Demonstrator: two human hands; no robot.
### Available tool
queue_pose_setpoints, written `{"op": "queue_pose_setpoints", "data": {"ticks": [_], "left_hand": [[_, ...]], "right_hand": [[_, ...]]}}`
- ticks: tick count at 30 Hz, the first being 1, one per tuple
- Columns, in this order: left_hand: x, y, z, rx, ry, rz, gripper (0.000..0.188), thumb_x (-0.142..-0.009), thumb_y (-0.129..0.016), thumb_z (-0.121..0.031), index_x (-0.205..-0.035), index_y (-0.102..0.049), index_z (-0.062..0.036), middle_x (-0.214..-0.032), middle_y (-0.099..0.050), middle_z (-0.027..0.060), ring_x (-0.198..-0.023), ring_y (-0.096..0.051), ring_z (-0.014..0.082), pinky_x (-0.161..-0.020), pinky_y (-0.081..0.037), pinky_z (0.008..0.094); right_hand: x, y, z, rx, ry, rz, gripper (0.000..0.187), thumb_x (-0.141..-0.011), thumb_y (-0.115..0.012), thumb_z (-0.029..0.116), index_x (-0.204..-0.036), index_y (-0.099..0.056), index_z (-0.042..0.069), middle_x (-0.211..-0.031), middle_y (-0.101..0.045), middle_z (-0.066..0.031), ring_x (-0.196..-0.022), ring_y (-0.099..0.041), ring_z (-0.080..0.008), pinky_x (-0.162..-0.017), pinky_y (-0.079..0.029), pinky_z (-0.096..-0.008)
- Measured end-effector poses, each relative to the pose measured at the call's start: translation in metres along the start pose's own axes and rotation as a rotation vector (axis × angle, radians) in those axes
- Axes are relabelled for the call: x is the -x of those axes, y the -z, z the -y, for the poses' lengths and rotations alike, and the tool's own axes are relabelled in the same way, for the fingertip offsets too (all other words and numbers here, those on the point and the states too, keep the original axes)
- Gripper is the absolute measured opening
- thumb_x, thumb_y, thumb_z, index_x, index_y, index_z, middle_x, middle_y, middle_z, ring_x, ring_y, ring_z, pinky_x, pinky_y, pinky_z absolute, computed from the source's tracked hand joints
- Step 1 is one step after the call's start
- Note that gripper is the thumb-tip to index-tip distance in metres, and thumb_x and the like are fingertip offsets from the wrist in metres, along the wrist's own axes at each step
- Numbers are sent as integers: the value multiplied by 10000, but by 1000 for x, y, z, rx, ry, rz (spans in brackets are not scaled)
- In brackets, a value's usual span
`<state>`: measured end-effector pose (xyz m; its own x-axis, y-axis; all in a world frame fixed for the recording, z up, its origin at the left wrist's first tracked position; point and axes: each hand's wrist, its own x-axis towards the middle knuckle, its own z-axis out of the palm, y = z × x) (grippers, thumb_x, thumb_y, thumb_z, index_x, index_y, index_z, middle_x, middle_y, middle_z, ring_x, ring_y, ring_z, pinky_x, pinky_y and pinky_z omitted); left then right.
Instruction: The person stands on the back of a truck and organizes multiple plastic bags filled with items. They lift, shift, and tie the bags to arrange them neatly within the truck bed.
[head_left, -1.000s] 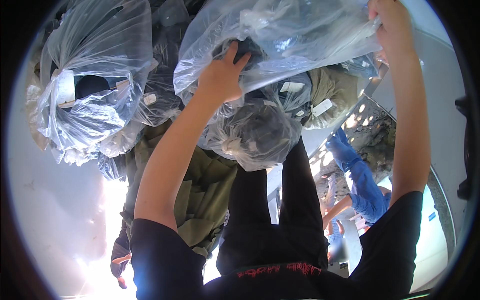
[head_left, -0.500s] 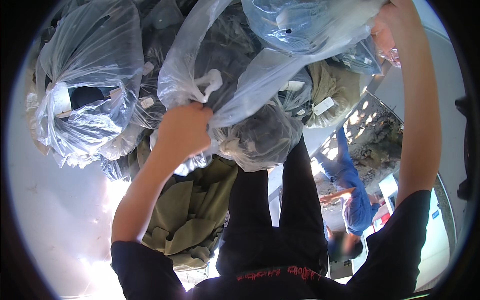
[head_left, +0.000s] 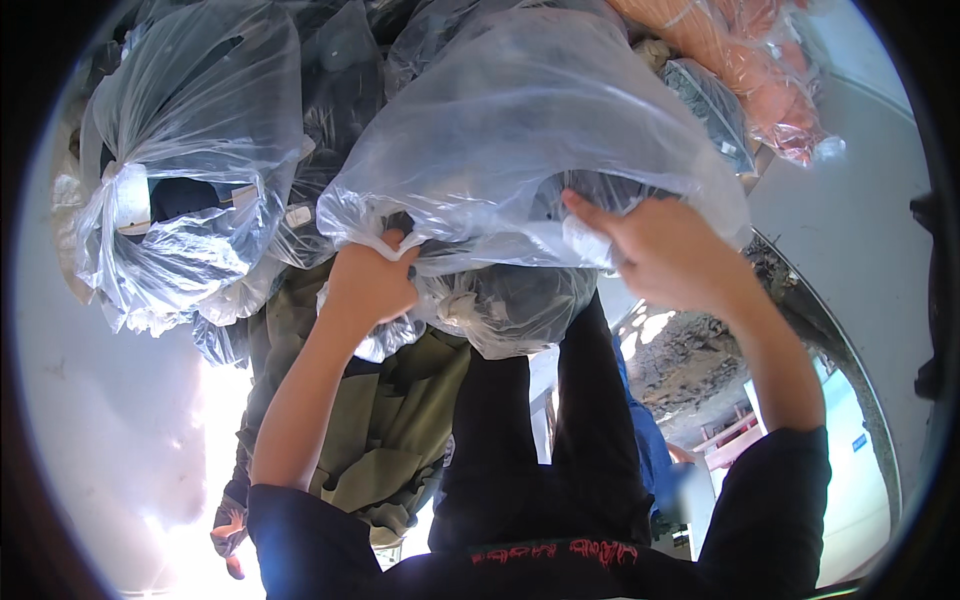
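Large clear plastic bag [head_left: 520,130] with dark clothing inside, held up in front of the person at upper centre of view. Long axis runs roughly left to right, tilting slightly upward toward the right; the crumpled lower edge faces the person, the rounded bulk swells away toward the top of the view.

Left hand [head_left: 368,283]: closed in a fist on the bag's gathered lower-left corner, knuckles toward the camera, plastic bunched above the fingers.

Right hand [head_left: 655,250]: fingers curled into the bag's lower-right edge, thumb pointing left along the plastic; gripping a fold of it. Both forearms rise from the lower edge in dark short sleeves.

Directly beneath the held bag, touching it, a smaller knotted clear bag [head_left: 510,305] of dark fabric sits between the two hands.

Left side: another tied clear bag [head_left: 185,170] with dark contents and a white patch, just beside the held one, more bagged bundles wedged between them. Upper right: an orange-pink bagged bundle [head_left: 765,70], close against the held bag's top right corner.

Below the left hand hangs an olive green garment [head_left: 385,430]; dark trousers [head_left: 545,450] beside it at centre.

Crowded on left, top and right of the bag. Open room only at far left, a pale bright surface [head_left: 90,420], and at far right, a pale wall [head_left: 850,220].
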<state>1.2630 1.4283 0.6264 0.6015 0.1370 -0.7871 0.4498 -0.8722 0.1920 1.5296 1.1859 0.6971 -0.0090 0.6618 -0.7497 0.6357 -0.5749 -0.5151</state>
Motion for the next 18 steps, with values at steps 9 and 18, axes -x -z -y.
{"op": "queue_pose_setpoints", "data": {"ticks": [9, 18], "left_hand": [[3, 56, -25, 166, -203, -272, 622, -642, -647, -64, -1252, -576, -160, -1322, -588, 106, -784, -685, 384, -680, -558, 487], [65, 3, -91, 481, -85, -288, 635, -641, -652, -74, -1266, -547, -115, -1212, -566, 140, -775, -679, 376, -643, -561, 445]], "right_hand": [[13, -40, 26, -533, 143, -326, 520, -822, -568, 18, -1327, -670, 79, -785, -696, -189, -676, -665, -374, -662, -522, -436], [-39, -67, 68, -975, 236, -47, 274, -902, -626, 145, -1146, -646, 22, -837, -663, -137, -744, -621, -241, -701, -482, -388]]}}
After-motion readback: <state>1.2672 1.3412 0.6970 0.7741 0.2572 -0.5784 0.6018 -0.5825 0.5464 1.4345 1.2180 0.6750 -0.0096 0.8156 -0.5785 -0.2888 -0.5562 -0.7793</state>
